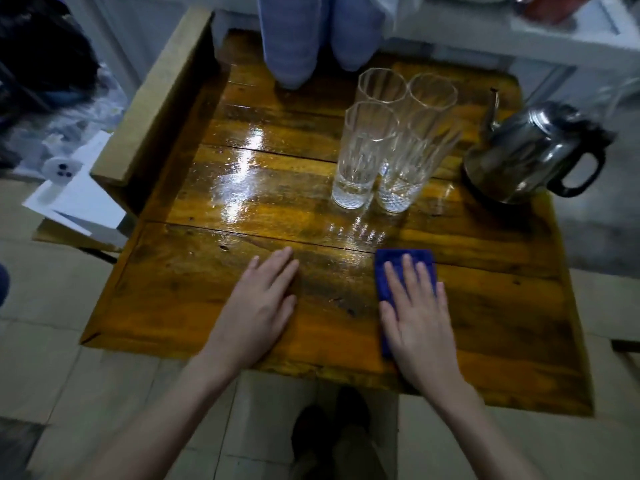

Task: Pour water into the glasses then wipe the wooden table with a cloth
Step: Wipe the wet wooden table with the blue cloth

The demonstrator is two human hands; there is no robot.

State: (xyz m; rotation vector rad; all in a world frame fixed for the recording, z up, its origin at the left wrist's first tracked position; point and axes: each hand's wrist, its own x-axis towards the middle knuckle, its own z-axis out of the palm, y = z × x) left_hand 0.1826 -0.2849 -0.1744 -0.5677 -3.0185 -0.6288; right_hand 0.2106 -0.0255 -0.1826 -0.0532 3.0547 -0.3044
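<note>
A wooden table (194,306) fills the view, its middle shiny and wet. Several tall clear glasses (367,147) stand grouped at the back right with water in them. To their right sits a steel kettle (530,150) with a black handle. My right hand (419,317) presses flat on a folded blue cloth (391,263) near the table's front edge. My left hand (259,306) lies flat on the bare wood to the left of the cloth, fingers together, holding nothing.
A person's legs in light blue trousers (298,36) stand at the table's far edge. A wooden board (156,98) leans along the left side, with white paper (79,199) beyond it. A white shelf (554,36) runs at the back right. My shoes (332,431) stand on tiled floor below.
</note>
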